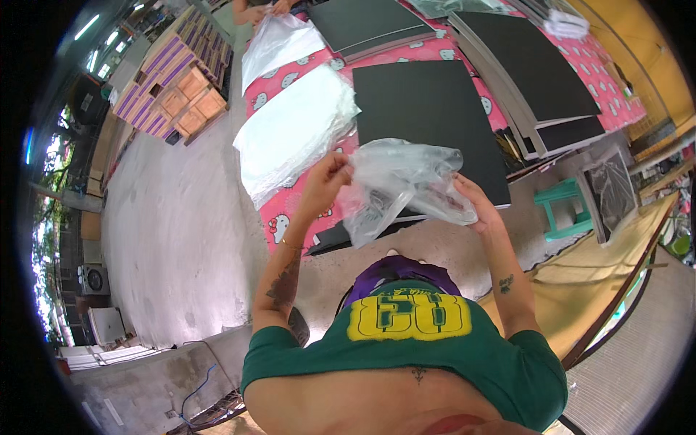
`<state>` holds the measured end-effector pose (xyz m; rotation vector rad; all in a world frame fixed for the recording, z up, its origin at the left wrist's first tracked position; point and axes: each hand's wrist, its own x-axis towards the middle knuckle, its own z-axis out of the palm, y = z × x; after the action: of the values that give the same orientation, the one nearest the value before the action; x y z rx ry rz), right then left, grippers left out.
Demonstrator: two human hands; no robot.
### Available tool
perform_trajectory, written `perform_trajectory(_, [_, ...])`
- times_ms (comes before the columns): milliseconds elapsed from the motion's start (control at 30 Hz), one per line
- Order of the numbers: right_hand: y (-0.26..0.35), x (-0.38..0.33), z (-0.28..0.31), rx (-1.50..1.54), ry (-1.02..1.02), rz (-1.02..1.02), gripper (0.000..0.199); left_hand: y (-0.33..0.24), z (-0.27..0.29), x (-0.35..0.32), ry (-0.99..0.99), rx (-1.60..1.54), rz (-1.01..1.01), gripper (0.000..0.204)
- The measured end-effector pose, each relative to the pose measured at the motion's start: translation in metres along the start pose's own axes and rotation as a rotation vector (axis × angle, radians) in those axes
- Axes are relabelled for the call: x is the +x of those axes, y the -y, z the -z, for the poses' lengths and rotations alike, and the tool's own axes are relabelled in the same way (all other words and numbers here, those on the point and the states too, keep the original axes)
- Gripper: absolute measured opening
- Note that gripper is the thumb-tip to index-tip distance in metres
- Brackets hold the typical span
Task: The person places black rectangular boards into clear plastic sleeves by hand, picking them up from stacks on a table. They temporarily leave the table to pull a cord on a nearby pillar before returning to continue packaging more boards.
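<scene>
Clear plastic (409, 181) hangs bunched between the person's two hands, above the near part of a black panel (428, 101); whether it is a bag or a loose sheet, the folds hide. The left hand (334, 174) has a narrow grip, curled fingers pinching one edge; the right hand (471, 201) holds the opposite side between thumb and fingers. To handle it well, I would keep both pinches light and close to the edge, ease the hands apart to draw out creases, and part the layers with the fingertips rather than tug, since such thin film probably tears easily. Beyond the left hand, white plastic (293, 127) lies piled on the pink-covered bench (275, 217). Farther right lie more black panels (533, 65); at the far end, a co-worker's hand (279, 7) is at another white sheet (279, 43).
</scene>
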<state>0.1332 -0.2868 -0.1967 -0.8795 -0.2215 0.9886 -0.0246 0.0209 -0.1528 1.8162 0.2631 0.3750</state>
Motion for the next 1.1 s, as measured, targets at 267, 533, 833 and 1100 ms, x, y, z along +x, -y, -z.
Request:
perform_trajectory(267, [0.079, -0.064, -0.014, -0.58, 0.232, 0.185, 0.027, -0.089, -0.027, -0.006, 0.251, 0.481, -0.337, 0.069])
perform_trajectory(533, [0.094, -0.089, -0.004, -1.95, -0.358, 0.083, 0.03, -0.144, -0.094, -0.015, 0.674, 0.521, -0.221, 0.046])
perform_trajectory(833, [0.144, -0.118, 0.003, -1.778, -0.79, 0.943, 0.034, -0.134, -0.088, -0.045, -0.337, 0.847, -0.393, 0.045])
perform_trajectory(1100, [0.126, -0.137, 0.046, -1.741, 0.232, -0.371, 0.042, -0.095, -0.008, -0.076, 0.209, 0.695, -0.457, 0.049])
